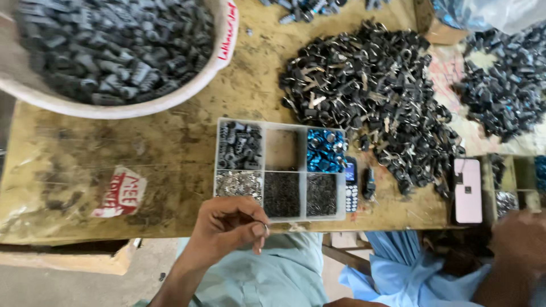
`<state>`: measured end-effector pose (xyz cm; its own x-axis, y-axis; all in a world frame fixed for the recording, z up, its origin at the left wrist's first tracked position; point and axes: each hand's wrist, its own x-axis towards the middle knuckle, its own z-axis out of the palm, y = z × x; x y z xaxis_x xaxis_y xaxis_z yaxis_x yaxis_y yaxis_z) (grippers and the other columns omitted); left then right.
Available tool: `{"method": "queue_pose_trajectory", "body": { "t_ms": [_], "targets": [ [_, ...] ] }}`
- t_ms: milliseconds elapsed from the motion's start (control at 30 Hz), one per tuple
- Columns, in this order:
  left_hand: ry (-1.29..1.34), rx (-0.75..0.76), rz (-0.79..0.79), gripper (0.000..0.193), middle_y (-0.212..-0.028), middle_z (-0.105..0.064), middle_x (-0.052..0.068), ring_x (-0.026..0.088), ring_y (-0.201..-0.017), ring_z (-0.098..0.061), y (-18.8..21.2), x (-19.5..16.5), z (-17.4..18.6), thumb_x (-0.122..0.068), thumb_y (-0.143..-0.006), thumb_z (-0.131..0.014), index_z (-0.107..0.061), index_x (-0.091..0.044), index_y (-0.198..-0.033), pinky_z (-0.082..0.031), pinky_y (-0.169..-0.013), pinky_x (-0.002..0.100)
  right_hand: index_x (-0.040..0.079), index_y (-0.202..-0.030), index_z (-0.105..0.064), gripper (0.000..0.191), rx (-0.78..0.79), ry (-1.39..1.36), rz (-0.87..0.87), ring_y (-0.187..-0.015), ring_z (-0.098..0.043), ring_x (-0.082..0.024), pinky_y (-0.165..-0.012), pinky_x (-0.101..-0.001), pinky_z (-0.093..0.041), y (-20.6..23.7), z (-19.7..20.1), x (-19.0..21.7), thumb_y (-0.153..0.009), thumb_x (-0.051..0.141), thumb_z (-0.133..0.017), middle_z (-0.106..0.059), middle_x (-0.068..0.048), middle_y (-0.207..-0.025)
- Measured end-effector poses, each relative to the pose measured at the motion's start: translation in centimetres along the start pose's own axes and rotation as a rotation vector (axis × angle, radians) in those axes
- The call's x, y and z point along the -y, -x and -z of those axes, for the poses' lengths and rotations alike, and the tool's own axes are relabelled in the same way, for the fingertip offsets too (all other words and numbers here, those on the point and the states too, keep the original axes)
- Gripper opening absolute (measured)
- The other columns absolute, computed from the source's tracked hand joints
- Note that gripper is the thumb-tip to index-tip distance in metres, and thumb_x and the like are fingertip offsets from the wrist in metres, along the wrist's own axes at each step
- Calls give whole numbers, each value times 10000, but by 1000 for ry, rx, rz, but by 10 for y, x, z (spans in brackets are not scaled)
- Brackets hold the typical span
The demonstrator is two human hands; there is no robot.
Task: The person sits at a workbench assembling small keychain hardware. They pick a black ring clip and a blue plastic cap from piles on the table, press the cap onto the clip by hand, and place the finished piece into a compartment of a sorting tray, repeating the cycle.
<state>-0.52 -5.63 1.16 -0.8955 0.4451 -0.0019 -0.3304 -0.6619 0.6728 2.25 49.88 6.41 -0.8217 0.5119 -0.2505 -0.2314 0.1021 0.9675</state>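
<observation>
We find the left hand (227, 224) raised just in front of the near edge of the table (170, 148), thumb and fingers pinched together on a small metal ring (265, 227). The right hand cannot be picked out with certainty; a blurred hand (520, 241) at the lower right may belong to another person, and we cannot tell its grip.

Directly beyond the left hand sits a clear compartment tray (281, 169) with six sections. Its far row holds dark grey plastic pieces at left, an empty middle cell and shiny blue parts (325, 150) at right; its near row holds silvery bits at left and fine dark parts in the other two.

Just right of the tray lie a small keypad phone (351, 185) and a dark fob. Further right we note a large heap of black keys (375, 96) and a pink phone (467, 190). At the far left stands a white basin (187, 91) full of grey plastic pieces.
</observation>
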Motion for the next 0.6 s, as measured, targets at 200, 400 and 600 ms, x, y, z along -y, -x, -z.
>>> {"method": "queue_pose_trajectory", "body": {
  "t_ms": [200,400,600],
  "targets": [
    [-57,-49,66,89,-861,-708,123,172,-718,-706,-1,7,-1,23,-927,-734,-720,87,-988,-587,-593,304,306,-1191,-655,542,-56,53,10,-1249,-544,-135,-1079,-339,-422,0,-18,-11,-751,613,-729,-618,54,-1229],
    [-74,-65,32,89,-883,-693,122,165,-721,-693,7,7,0,6,-946,-726,-716,85,-984,-599,-608,309,290,-1161,-635,409,-86,410,-32,-1149,-554,-123,-1000,-305,-432,-4,-32,-4,-875,580,-664,-615,51,-1162],
    [-4,-80,50,114,-865,-681,126,171,-720,-692,7,12,-5,2,-931,-728,-722,95,-996,-601,-597,322,273,-1132,-616,305,-38,1423,-266,-1048,-565,-112,-921,-271,-442,-10,-36,-6,-999,547,-599,-613,49,-1095]
  ]
}}
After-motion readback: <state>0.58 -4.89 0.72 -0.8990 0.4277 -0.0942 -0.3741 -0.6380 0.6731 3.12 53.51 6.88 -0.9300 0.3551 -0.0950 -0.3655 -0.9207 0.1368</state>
